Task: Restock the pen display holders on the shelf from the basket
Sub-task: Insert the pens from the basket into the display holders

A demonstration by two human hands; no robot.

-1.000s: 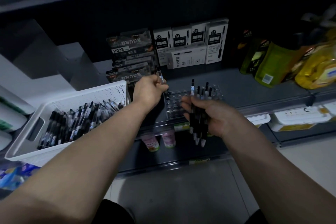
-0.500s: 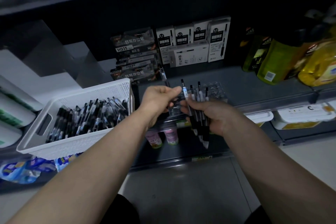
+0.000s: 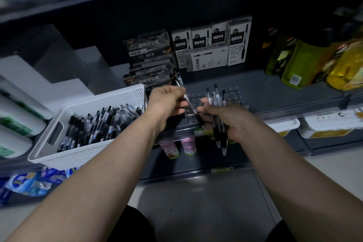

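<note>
While both hands meet in front of the dark shelf [image 3: 284, 92], lots of other things sit close around them. Stacked pen boxes [image 3: 149, 61] and white pen packs [image 3: 212, 45] stand at the back of the shelf, and yellow-green bottles [image 3: 306, 65] stand far to the right. A white basket [image 3: 82, 124] full of black pens [image 3: 98, 124] sits on the left, just beside the left arm. The clear pen holder [image 3: 233, 94] with its rows of round holes sits on the shelf right behind the hands, and the hands cover its front part. The left hand [image 3: 167, 104] is closed around one pen [image 3: 188, 102], which tilts up and back, with its lower end near the right hand's fingers. The right hand [image 3: 225, 122] is closed around a bunch of pens [image 3: 218, 116]; their tops poke up in front of the holder and their tips hang down below the fist. Two small pink bottles [image 3: 180, 147] stand on the lower shelf under the hands. Things at the far left are blurry and cut off, and I cannot tell what they are
</note>
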